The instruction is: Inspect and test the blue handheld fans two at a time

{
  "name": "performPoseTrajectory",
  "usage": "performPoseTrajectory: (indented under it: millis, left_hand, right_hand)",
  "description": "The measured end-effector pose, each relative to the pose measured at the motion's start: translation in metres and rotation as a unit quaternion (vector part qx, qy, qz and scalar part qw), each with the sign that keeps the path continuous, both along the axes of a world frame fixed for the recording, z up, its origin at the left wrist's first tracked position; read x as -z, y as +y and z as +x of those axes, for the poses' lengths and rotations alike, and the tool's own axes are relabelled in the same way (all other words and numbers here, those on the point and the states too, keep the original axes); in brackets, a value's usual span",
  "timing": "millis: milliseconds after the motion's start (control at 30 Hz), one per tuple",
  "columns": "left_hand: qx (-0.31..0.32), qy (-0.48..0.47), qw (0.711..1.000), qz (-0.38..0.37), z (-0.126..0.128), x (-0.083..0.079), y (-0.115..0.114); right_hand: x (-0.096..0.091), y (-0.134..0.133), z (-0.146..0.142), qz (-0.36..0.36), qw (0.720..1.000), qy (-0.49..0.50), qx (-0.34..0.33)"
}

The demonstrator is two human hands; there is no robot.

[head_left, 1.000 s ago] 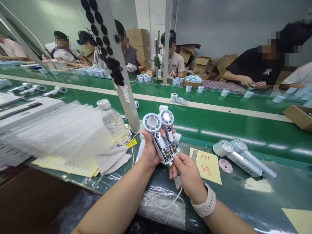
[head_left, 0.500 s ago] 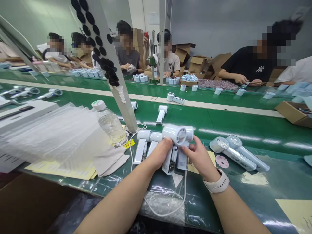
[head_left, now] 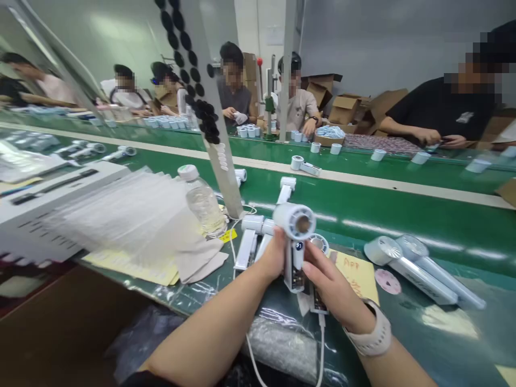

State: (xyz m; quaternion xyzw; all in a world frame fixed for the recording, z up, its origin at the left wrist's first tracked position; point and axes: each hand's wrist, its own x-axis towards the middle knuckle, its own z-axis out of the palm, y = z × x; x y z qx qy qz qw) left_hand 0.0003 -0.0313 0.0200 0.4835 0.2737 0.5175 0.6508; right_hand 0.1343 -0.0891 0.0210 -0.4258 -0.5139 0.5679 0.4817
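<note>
A light-blue handheld fan [head_left: 294, 220] is held up in front of me, its round head facing right and towards me. Its handle is uncovered, showing a small lit display and circuit parts. My left hand [head_left: 276, 255] is wrapped around the fan's left side below the head. From the right, my right hand [head_left: 332, 285] closes on the handle, thumb at its side. Partly hidden behind that hand lies a second fan [head_left: 319, 243], with a white cable [head_left: 321, 328] at its lower end. Two more uncovered fans [head_left: 249, 242] lie left of my left hand.
Two fans in clear wrap [head_left: 423, 274] lie at right, near a yellow note [head_left: 357, 271]. A bottle [head_left: 203, 201], plastic sleeves [head_left: 133, 215] and a slanted post [head_left: 220, 140] stand left. Beyond, a green conveyor [head_left: 363, 199] carries fans and cups; several people work across it.
The held fan has turned so its display and open handle face me more. My right hand has moved from the fan behind onto the held fan's handle. The view has swung left.
</note>
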Motion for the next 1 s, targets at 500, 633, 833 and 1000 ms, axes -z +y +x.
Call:
performPoseTrajectory:
  millis: [500,633,833,1000]
  left_hand:
    - [-0.268,-0.058,0.961,0.024,-0.026,-0.031,0.027]
    - [-0.212,-0.21,0.942,-0.155,-0.05,-0.072,0.062]
    - [-0.236,-0.305,0.907,-0.168,-0.066,-0.094,0.088]
    - [-0.245,-0.353,0.885,-0.181,-0.063,-0.1,0.087]
  right_hand:
    - [0.003,-0.003,-0.004,-0.058,0.987,0.152,0.014]
    - [0.001,0.0,-0.007,-0.048,0.982,0.182,0.013]
    - [-0.011,0.0,-0.007,-0.044,0.974,0.22,0.01]
    - [-0.013,0.004,-0.006,-0.04,0.973,0.228,0.003]
